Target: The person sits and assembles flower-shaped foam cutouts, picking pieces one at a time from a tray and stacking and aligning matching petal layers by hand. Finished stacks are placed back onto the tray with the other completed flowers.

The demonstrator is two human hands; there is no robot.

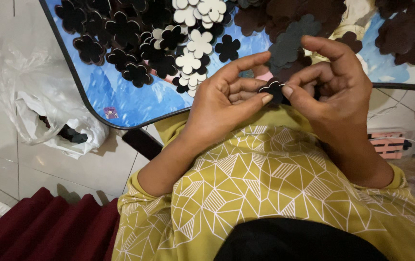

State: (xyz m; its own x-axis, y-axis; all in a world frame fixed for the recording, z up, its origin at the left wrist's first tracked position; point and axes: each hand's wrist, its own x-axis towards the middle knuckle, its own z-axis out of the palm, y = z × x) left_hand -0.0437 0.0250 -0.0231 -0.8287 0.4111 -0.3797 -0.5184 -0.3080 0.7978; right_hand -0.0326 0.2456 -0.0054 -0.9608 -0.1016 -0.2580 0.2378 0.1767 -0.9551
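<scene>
Item: black flower cutout (274, 90), pinched above your lap, beside the table (120, 104). Your left hand (224, 99) and right hand (335, 84) both gripped it; thumbs best kept at its edge.

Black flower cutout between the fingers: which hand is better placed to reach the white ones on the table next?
Probably the left hand: it is closer to the white flower cutouts. Both hands pinch the black flower cutout; the right hand sits farther off.
</scene>
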